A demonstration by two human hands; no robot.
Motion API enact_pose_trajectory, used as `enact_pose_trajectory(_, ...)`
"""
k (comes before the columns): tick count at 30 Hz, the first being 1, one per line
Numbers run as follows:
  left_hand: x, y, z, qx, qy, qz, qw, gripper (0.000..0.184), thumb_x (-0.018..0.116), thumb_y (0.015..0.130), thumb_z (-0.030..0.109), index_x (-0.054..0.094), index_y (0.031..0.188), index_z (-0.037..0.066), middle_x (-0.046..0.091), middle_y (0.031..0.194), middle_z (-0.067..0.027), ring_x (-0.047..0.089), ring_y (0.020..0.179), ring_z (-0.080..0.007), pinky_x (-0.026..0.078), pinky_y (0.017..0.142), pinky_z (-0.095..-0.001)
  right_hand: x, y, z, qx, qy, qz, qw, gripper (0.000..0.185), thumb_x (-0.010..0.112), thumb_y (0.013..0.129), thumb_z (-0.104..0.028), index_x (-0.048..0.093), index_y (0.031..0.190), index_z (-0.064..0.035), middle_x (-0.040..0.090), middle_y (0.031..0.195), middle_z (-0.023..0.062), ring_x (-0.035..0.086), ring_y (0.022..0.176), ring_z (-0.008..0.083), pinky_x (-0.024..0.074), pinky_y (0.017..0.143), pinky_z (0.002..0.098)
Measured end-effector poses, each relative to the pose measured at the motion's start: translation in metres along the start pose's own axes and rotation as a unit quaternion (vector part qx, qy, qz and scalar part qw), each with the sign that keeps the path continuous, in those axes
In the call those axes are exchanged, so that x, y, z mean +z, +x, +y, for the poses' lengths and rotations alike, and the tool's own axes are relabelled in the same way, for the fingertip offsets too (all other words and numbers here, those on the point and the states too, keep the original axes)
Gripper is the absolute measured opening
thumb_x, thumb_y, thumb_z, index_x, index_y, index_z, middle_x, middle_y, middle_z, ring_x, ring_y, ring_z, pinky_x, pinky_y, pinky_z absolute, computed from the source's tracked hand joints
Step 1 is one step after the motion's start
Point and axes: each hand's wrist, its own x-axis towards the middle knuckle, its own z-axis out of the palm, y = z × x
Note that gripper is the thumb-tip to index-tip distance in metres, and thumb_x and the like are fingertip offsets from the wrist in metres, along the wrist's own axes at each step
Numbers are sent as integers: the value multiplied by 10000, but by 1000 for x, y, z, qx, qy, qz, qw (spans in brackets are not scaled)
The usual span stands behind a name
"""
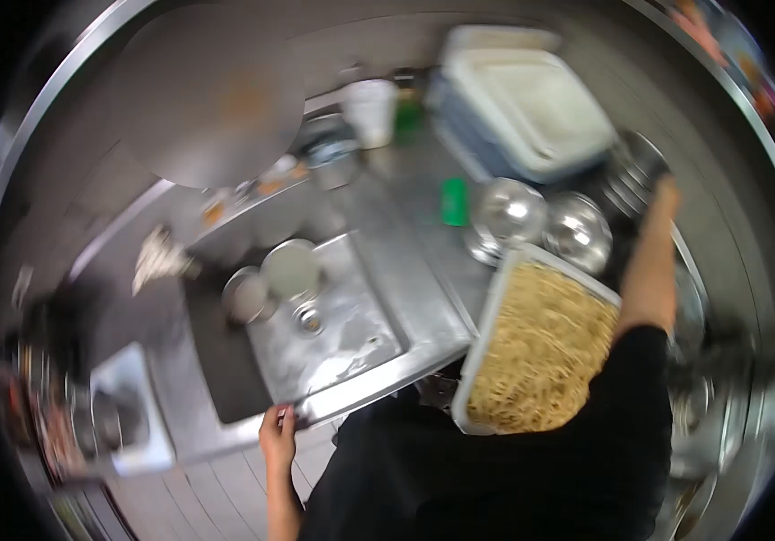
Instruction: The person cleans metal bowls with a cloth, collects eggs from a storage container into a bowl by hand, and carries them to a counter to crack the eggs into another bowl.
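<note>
My left hand (277, 436) is at the front edge of the steel sink (351, 388), its fingers closed at the rim; what they hold, if anything, is too small to name. My right arm reaches out to the right, and my right hand (667, 194) is beside a blurred stack of metal pans (636, 171). Its fingers are smeared by motion. Between my arms, close to my body, is a white tray (487, 361) full of noodles (541, 343). Two shiny metal bowls (509, 212) (577, 233) stand just behind the tray.
In the sink lie two round containers (292, 269) (248, 296) near the drain. Behind the bowls are stacked white and blue tubs (523, 108) and a green object (453, 201). A cloth (162, 259) lies left of the sink, with a white tray (132, 410) nearer the front.
</note>
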Motion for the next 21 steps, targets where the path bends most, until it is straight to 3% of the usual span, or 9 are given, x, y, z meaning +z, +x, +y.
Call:
enact_pose_trajectory(2, -14, -11, -5, -7, -23, 22, 999, 224, 640, 960, 206, 673, 1029, -5, 694, 915, -104, 678, 853, -183, 530, 766, -305, 17, 45, 2, -111, -121, 57, 985, 494, 517, 927, -439, 742, 971, -2, 715, 1034, 225, 680, 1005, 350, 518, 853, 468)
enact_pose_trajectory(5, -42, -31, -39, 18, 22, 86, 996, 217, 659, 939, 211, 701, 1016, 12, 706, 961, -136, 688, 858, -235, 537, 763, -335, 18, 45, -82, -314, 120, 74, 939, 308, 540, 948, -245, 705, 1039, -1, 713, 1026, 190, 689, 914, 264, 541, 783, 404)
enact_pose_trajectory(6, -54, -39, -45, 19, 5, 100, 995, 231, 660, 939, 225, 697, 1011, 9, 701, 964, -150, 689, 866, -263, 542, 764, -349, 27, 60, -117, -199, 164, -110, 960, 304, 545, 969, -241, 693, 1108, -15, 704, 1078, 178, 679, 976, 242, 538, 834, 373)
enact_pose_trajectory(7, -64, -47, -54, 41, 2, 125, 991, 237, 658, 940, 233, 695, 1000, 8, 698, 962, -153, 687, 865, -276, 547, 754, -354, 21, 13, -168, -190, 262, -132, 937, 330, 536, 981, -257, 643, 1189, -23, 675, 1154, 163, 652, 1050, 247, 512, 888, 359)
enact_pose_trajectory(12, -131, -97, -107, 9, -10, 185, 983, 250, 646, 950, 257, 696, 1035, 28, 700, 976, -134, 677, 820, -239, 539, 725, -340, -49, -289, -400, -169, 524, -331, 766, 459, 527, 1008, -291, 500, 1395, -46, 576, 1372, 129, 554, 1262, 244, 441, 1010, 332)
enact_pose_trajectory(14, -162, -119, -144, 0, -30, 206, 978, 247, 654, 941, 251, 691, 1013, 18, 695, 1001, -152, 686, 807, -270, 550, 714, -351, -109, -460, -443, -292, 514, -400, 701, 466, 540, 1006, -286, 497, 1396, -35, 581, 1359, 150, 555, 1258, 243, 447, 1000, 340)
enact_pose_trajectory(17, -209, -146, -208, -12, -57, 255, 965, 248, 648, 946, 262, 690, 1008, 26, 702, 980, -147, 686, 798, -254, 546, 710, -344, -196, -720, -464, -383, 482, -479, 626, 425, 585, 991, -277, 560, 1318, -6, 637, 1168, 122, 641, 982, 160, 514, 835, 267)
enact_pose_trajectory(19, -238, -166, -243, -76, -132, 264, 952, 272, 644, 954, 269, 680, 1067, 25, 703, 868, -100, 662, 772, -171, 516, 717, -302, -242, -868, -456, -401, 482, -592, 506, 350, 578, 993, -207, 581, 1286, -15, 649, 1130, 99, 658, 939, 157, 525, 827, 290)
enact_pose_trajectory(21, -274, -174, -252, -84, -118, 283, 948, 291, 654, 943, 299, 675, 1071, 38, 708, 897, -120, 680, 803, -209, 528, 723, -329, -258, -982, -447, -403, 427, -686, 429, 321, 607, 943, -101, 608, 1259, -40, 650, 1129, 81, 654, 948, 161, 519, 821, 285)
